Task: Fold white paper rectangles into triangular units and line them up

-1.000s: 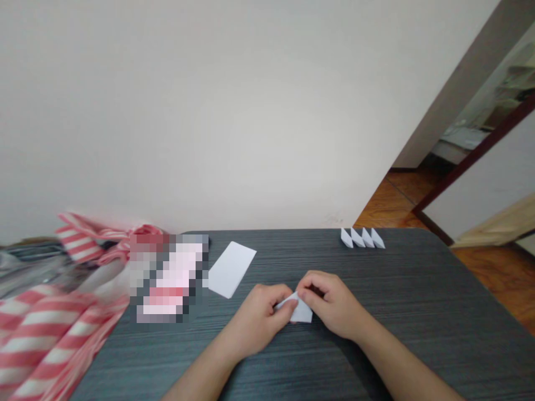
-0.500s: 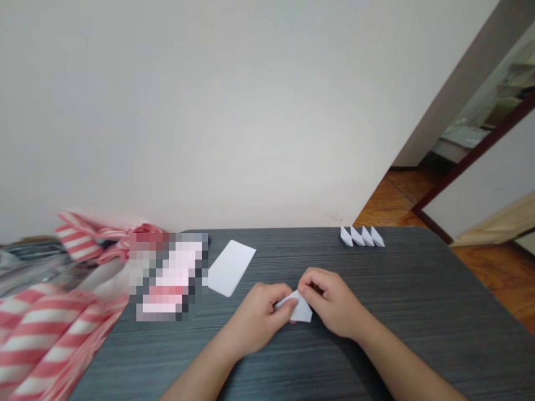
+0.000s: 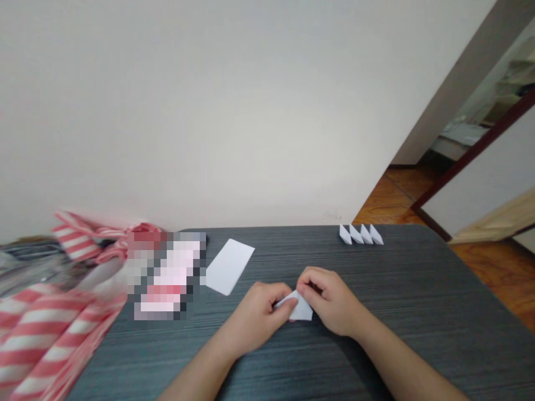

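Note:
A small folded piece of white paper (image 3: 302,309) is held between my two hands, low above the dark table. My left hand (image 3: 262,318) grips its left side, thumb lying on top and fingers curled behind. At the upper corner of the paper, the thumb and forefinger of my right hand (image 3: 328,301) are pinched together. Farther back on the right, several folded white paper pieces (image 3: 361,235) stand in a tight row. Left of my hands lies a flat stack of white paper sheets (image 3: 230,267).
The dark wood-grain table (image 3: 418,312) meets a pale wall (image 3: 259,111) at its back edge. A blurred-out pinkish object (image 3: 171,278) lies on the left. Red-and-white striped fabric (image 3: 45,328) is bunched along the left edge. Wooden flooring (image 3: 388,192) shows beyond the right side.
My hands keep almost the same grip on the folded paper. The whole view has shifted very slightly.

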{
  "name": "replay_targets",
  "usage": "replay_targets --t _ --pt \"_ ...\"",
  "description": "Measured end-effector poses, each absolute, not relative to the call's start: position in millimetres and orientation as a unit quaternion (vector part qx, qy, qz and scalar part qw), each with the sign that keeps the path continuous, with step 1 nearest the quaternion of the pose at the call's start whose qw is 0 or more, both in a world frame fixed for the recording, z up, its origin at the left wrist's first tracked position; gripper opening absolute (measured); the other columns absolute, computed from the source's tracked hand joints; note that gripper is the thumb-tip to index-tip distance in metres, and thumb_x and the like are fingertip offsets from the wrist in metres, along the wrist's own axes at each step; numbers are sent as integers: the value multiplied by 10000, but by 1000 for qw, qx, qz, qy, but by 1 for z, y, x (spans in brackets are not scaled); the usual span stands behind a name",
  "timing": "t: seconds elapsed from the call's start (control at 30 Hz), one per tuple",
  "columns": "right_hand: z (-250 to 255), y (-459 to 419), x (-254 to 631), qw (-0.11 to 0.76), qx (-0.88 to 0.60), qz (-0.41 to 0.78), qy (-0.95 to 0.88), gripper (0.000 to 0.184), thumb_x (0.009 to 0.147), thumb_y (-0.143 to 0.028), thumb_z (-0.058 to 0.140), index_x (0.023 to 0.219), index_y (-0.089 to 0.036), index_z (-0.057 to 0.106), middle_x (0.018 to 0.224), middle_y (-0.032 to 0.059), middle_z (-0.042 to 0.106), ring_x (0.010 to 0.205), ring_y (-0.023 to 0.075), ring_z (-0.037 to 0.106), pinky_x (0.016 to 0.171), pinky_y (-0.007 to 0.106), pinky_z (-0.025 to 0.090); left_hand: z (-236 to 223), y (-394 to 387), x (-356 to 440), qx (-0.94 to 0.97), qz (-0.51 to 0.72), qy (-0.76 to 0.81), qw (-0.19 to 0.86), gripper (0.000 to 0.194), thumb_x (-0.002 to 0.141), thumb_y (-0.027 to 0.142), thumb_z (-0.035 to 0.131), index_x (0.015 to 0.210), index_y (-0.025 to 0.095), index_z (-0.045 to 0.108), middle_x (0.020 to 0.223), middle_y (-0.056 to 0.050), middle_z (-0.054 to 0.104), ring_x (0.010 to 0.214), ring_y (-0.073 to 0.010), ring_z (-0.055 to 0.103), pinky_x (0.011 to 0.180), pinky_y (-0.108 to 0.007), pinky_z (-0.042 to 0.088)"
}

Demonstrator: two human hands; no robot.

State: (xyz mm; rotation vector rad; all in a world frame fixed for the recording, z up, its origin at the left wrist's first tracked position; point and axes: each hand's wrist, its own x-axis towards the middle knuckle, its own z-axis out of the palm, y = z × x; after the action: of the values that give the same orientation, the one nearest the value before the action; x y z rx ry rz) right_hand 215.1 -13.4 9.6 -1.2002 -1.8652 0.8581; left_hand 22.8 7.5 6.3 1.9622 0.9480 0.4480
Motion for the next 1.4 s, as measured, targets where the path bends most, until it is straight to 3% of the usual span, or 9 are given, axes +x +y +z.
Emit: replay_targets --t 0.17,0.3,0.63,0.83,1.07,1.4 --pt "8 -13 214 374 -482 346 -713 175 918 -134 536 755 -172 588 733 -7 598 695 130 556 654 231 400 9 8 21 763 201 391 474 345 952 330 478 708 149 642 651 19 604 602 -105 510 579 -212 332" --pt "6 -13 215 352 -490 357 -713 159 918 -164 549 770 -171 607 734 -6 606 690 133 552 645 234 397 10 8 19 736 220 409 492 363 952 357 486 708 152 659 563 37 540 543 -98 468 553 -210 329" --pt "10 -14 214 342 -476 344 -734 194 901 -150 570 711 -171 600 691 -9 592 667 131 550 635 232 392 7 6 19 728 231 410 500 357 932 378 517 654 155 548 542 49 478 518 -87 408 505 -209 278" --pt "8 -14 214 335 -467 337 -746 203 892 -150 584 691 -171 593 666 -16 585 637 122 531 611 222 375 6 5 19 715 224 413 517 310 952 418 481 879 162 641 601 45 509 533 -99 448 499 -220 274" --pt "8 -16 212 311 -481 346 -743 198 904 -178 578 714 -171 633 669 -12 614 649 126 551 625 222 386 6 7 18 734 247 429 465 296 937 353 508 755 156 633 635 25 553 612 -116 484 561 -225 322" --pt "10 -14 213 296 -501 342 -738 240 903 -186 550 669 -165 595 632 -19 579 609 125 531 596 229 371 0 7 15 658 262 442 551 323 932 444 498 844 158 618 600 37 514 511 -104 482 472 -198 334"
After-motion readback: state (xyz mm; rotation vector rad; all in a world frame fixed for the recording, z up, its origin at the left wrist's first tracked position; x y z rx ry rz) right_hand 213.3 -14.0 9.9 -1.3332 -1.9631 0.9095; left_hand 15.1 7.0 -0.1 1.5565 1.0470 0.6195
